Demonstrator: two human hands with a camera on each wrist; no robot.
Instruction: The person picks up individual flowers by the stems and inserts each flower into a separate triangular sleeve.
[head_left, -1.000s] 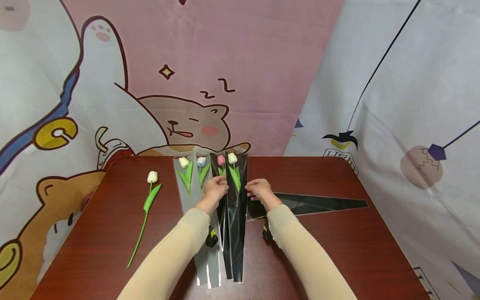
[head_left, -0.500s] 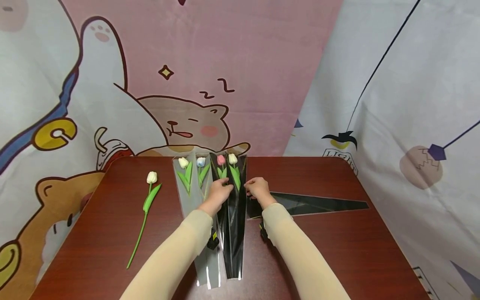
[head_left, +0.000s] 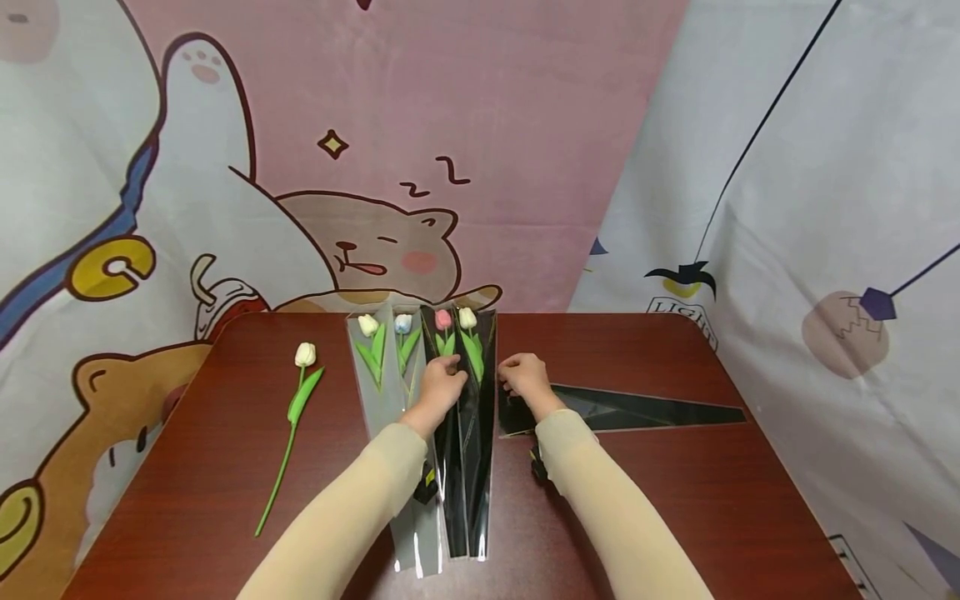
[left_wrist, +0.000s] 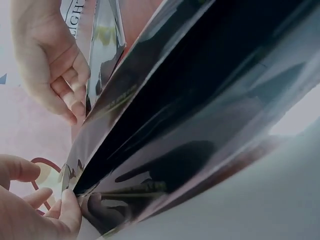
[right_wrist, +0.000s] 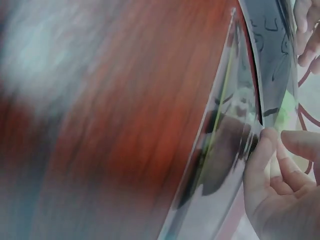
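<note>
In the head view my left hand [head_left: 441,387] lies over the black flower sleeves and appears to pinch the left edge of the rightmost sleeve [head_left: 477,442]. That sleeve contains a white tulip [head_left: 467,319]. The left wrist view shows the thumb at the sleeve's edge, other fingers bent behind. Just right of it, my right hand [head_left: 527,381] hovers with loosely bent fingers, thumb and index slightly apart, seemingly holding nothing. Under this hand, a flat black sleeve [head_left: 652,408] points right. Beside the left hand, another black sleeve [head_left: 447,467] contains a pink tulip [head_left: 443,320].
Left of the black sleeves lie two grey sleeves, one with a white tulip [head_left: 367,325], one with a blue tulip [head_left: 402,324]. A loose white tulip [head_left: 297,404] lies further left on the brown table [head_left: 187,467]. A printed cloth [head_left: 525,167] hangs behind.
The right hand's fingertips have come away from the rightmost upright sleeve, slightly rightward. The flat black sleeve has slid a little right. My left hand has shifted slightly right.
</note>
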